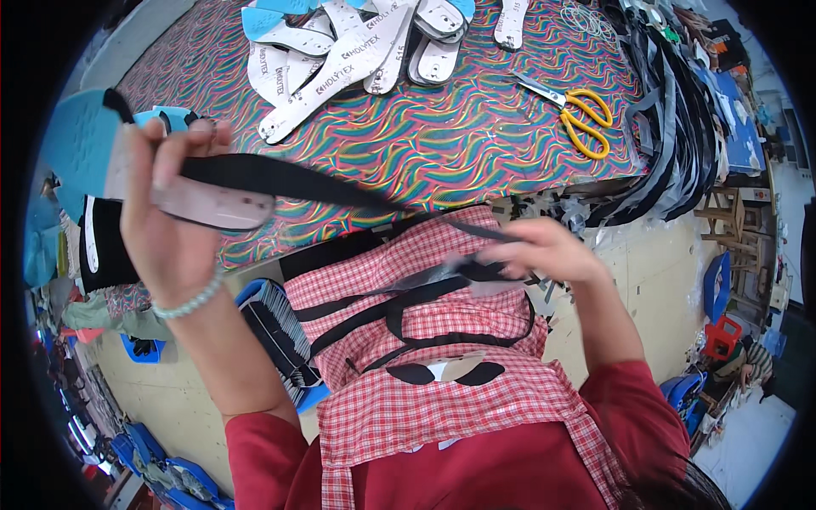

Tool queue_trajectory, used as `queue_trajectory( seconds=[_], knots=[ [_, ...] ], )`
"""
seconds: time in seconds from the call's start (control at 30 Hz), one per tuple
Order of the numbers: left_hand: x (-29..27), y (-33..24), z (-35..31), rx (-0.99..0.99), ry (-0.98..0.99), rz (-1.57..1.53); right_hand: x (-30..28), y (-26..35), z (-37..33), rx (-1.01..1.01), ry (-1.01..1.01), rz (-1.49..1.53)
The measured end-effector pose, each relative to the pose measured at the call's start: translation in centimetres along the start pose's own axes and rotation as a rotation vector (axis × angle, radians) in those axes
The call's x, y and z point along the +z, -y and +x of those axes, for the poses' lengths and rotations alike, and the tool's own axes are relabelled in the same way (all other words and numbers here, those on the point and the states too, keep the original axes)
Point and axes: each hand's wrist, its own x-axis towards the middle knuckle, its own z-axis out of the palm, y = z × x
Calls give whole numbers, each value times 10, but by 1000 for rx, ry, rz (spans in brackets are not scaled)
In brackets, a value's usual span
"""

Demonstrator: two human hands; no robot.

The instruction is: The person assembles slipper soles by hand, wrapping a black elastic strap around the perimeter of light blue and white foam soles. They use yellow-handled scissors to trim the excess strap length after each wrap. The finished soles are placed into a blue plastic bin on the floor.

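Observation:
At the left, my left hand [174,204] is closed around an insole [217,204], raised over the table's near edge. The insole has a pale heel and a blue front part with small dents. A black fabric strip [293,180] runs from that insole, slanting down to the right across my front. My right hand [544,251], slightly blurred, pinches the strip's other end above my lap. More dark strips [425,293] lie across my red checked apron [382,323], just below the right hand.
A heap of insoles [340,72] lies at the table's far middle, beside scissors with yellow handles [586,123] on the patterned cloth [425,161]. Black and grey strips [676,127] hang over the right edge. A blue crate [276,331] stands below my left arm.

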Motion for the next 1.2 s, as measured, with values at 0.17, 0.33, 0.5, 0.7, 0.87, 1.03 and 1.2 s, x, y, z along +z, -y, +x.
queue_trajectory(
  seconds=[0.17, 0.33, 0.5, 0.7, 0.87, 1.03, 1.2],
  knots=[
    [-19, 10, -5, -97, -77, 20, -64, -105, -124, 88, -260, 500],
    [-22, 17, 1, -77, -181, 77, -97, -263, -232, 409, -900, 489],
    [0, 35, -7, -67, -149, 208, -106, -330, -258, 767, -1055, -1130],
    [34, 81, -22, -120, -39, 445, 10, -11, -23, -530, -666, -93],
    [39, 80, -37, -70, -79, 460, 68, 95, 64, -562, -72, 64],
    [27, 66, -48, 43, -162, 83, 84, 107, 82, -1030, -369, -612],
    [20, 75, -43, 23, -105, -309, 90, 71, 72, -767, -294, -781]
  ],
)
